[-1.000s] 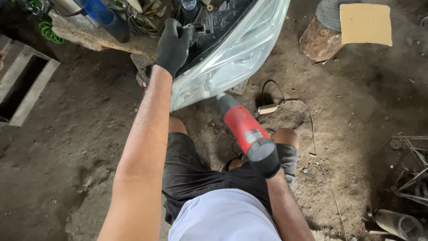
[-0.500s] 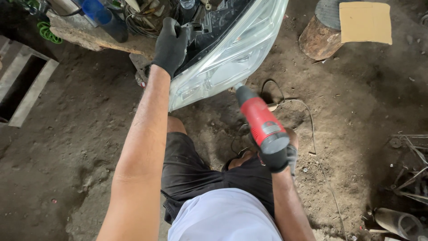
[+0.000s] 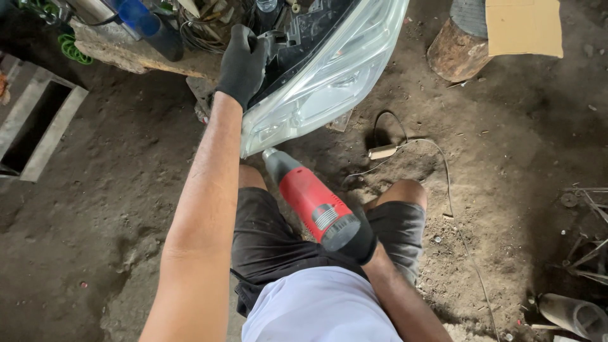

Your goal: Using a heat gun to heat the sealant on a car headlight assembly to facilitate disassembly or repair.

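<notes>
The gloved left hand (image 3: 242, 63) wraps its fingers around the headlight (image 3: 323, 76) housing's far edge. The gloved right hand (image 3: 362, 239) grips a red heat gun (image 3: 310, 199), nozzle just beside the lens's near corner.

Bare dirt floor (image 3: 101, 209) left open; cable (image 3: 437, 164), log (image 3: 459, 47) obstruct right.

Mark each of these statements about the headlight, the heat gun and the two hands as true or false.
1. The left hand wears a black glove and holds the headlight. True.
2. The right hand holds a blue drill. False: it holds a red heat gun.
3. The heat gun's nozzle points toward the headlight's lower edge. True.
4. The headlight lies flat on the dirt floor. False: it is propped up, tilted.
5. A wooden log stands upper right. True.
</notes>
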